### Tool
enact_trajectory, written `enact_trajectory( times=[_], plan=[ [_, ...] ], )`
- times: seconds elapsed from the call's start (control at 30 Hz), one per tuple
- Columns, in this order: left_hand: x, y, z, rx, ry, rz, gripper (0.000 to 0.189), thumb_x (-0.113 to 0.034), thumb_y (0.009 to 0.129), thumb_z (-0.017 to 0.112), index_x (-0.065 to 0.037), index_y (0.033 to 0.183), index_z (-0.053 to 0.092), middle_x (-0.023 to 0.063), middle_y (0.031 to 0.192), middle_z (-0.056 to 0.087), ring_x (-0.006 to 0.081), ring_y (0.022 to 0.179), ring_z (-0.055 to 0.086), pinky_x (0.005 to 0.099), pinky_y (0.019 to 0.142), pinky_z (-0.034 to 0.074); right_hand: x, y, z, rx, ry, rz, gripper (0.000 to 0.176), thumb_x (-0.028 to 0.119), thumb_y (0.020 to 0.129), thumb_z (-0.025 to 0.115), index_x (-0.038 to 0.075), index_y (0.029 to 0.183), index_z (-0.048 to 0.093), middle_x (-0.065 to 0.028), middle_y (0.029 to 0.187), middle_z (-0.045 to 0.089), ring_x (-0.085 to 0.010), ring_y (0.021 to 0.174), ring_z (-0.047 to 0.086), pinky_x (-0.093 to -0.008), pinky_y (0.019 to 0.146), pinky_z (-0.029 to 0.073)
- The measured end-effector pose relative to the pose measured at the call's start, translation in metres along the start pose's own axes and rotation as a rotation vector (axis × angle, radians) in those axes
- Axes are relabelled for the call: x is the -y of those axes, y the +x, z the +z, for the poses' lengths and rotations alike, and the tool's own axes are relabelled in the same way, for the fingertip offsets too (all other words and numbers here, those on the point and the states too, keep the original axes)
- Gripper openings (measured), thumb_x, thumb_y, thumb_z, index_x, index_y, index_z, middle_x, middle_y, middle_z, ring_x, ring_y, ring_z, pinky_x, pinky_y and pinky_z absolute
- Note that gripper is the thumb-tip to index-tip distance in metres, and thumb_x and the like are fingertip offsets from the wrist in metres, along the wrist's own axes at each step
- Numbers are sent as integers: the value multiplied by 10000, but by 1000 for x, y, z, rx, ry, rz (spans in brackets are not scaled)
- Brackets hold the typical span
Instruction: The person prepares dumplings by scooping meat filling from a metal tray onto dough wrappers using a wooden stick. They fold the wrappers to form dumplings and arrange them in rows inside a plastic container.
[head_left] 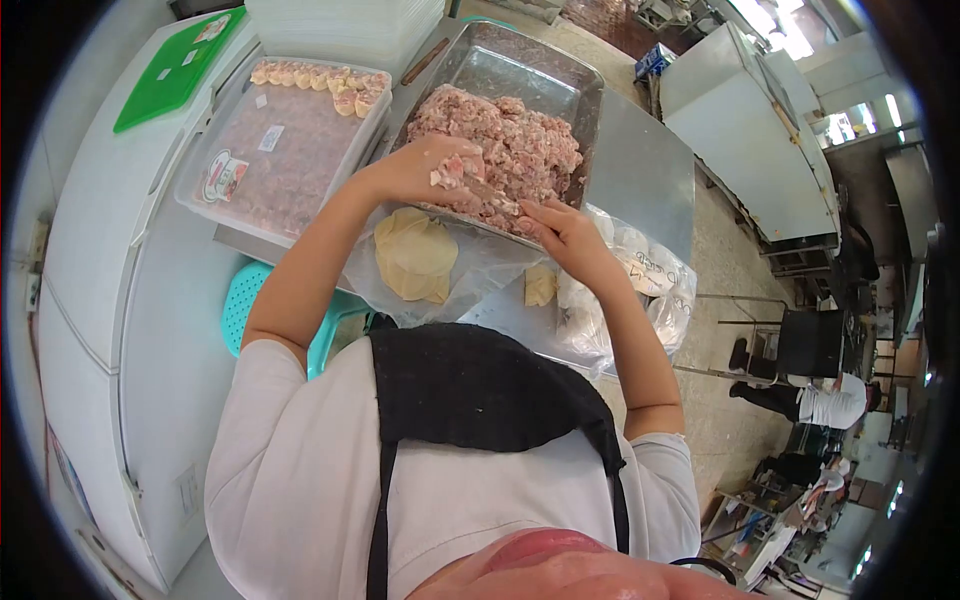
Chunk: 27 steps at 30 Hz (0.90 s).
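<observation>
Ground meat (520, 140) fills the near part of a metal tray (590, 90). My left hand (430, 168) is at the tray's near left, its fingers curled around a lump of meat with bits stuck on them. At the near edge, my right hand (567, 235) reaches in from the right; its fingertips touch a meat-smeared utensil or strip between the hands, too unclear to name. Round dough wrappers (415, 255) lie on plastic in front of the tray. A small piece of dough (541, 285) sits further right.
A plastic container (270, 150) with rows of filled dumplings stands left, beside a green board (180, 70). Bagged goods (640, 265) lie right of the tray. A turquoise stool (240, 305) is below left. Another person (832, 402) stands far right, near a white freezer (750, 140).
</observation>
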<state>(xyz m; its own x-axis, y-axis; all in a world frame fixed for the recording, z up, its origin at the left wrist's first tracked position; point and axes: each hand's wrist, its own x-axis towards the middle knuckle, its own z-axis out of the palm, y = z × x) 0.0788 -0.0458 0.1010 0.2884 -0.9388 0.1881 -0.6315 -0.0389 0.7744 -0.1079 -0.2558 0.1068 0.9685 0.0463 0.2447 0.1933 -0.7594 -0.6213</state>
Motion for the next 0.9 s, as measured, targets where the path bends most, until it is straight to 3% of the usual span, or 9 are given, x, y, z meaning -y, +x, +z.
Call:
enact_trajectory(
  times=[0.07,0.27,0.37,0.43,0.53,0.67,0.77,0.83,0.9],
  plan=[
    [-2,0,-3,121,225,-66,616,-288,757,782,-32,1261,538,151,1191,590,254,1082,569,353,932,455,-5,9,-21,89,-80,43,255,193,913,617,17,1092,665,-118,783,579,-217,719,568,-307,649,451],
    [19,0,0,-56,-84,-1,574,-316,754,780,-20,1205,585,123,1049,641,218,878,619,320,809,495,15,-1,-43,53,-70,161,265,178,901,627,20,1112,660,-125,842,633,-232,746,597,-292,685,474],
    [23,10,8,-23,-179,87,382,-273,756,749,-23,1012,616,102,799,657,184,731,602,311,721,495,-4,-9,2,-40,1,81,278,177,894,631,18,1121,655,-136,914,664,-244,769,626,-296,707,489],
    [21,11,13,-37,25,-232,299,-229,752,744,-41,954,631,68,761,652,170,684,582,298,673,487,-8,-3,0,-63,-83,-2,252,167,882,636,52,1105,663,-130,908,666,-277,781,645,-346,694,510],
    [44,19,28,-67,138,-266,279,-256,735,755,-48,873,629,65,772,652,166,680,584,308,642,477,11,-8,-21,-61,-519,163,214,159,882,625,100,1084,658,-101,835,635,-301,742,622,-386,643,509],
    [67,31,49,-104,-218,-361,308,-237,719,795,-37,899,646,50,841,650,120,766,588,286,695,482,-3,-15,2,-223,-453,-22,191,172,901,585,139,1080,642,-89,795,605,-313,728,610,-399,590,497],
    [37,32,52,-98,-76,-436,338,-240,723,795,-62,969,648,47,861,659,123,794,594,289,726,485,-80,-23,0,107,-617,261,244,267,912,550,131,1088,651,-119,851,632,-336,794,625,-411,681,505],
    [25,21,57,-359,-70,-158,473,-317,702,803,-92,1083,636,105,952,670,204,767,626,356,741,511,-77,-40,-23,101,-583,258,219,251,907,554,124,1050,661,-125,835,634,-328,801,633,-423,693,502],
    [-20,15,40,-246,-217,-284,518,-316,689,812,-87,1112,621,127,1035,653,224,832,635,360,800,503,-68,-51,-46,93,-494,307,246,247,906,574,90,1062,681,-152,903,669,-314,862,647,-401,761,501]
  ],
)
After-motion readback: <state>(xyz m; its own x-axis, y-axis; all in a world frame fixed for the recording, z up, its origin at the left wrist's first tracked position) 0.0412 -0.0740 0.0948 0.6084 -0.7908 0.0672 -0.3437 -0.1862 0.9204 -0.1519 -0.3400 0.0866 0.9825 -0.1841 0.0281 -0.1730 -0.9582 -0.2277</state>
